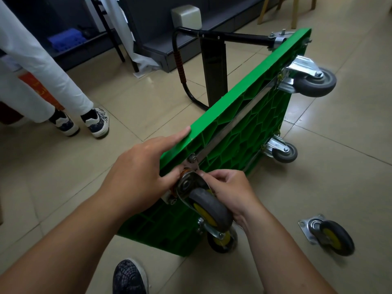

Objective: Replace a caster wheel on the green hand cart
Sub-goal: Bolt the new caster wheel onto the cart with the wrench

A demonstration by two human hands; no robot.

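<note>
At the cart's (244, 115) near top corner, both hands work a caster (206, 205): left hand (144, 177) braces the green edge, forefinger stretched along it; right hand (231, 192) pinches at the mounting plate. Right of it, a loose caster (331, 234) lies on the floor.

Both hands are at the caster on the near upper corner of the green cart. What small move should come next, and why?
Probably turn the nut at the plate's top corner. The right hand pinches the grey-and-yellow caster wheel by its plate, the left hand steadies the green plastic cart deck, and a loose caster lies on the tiled floor.
</note>
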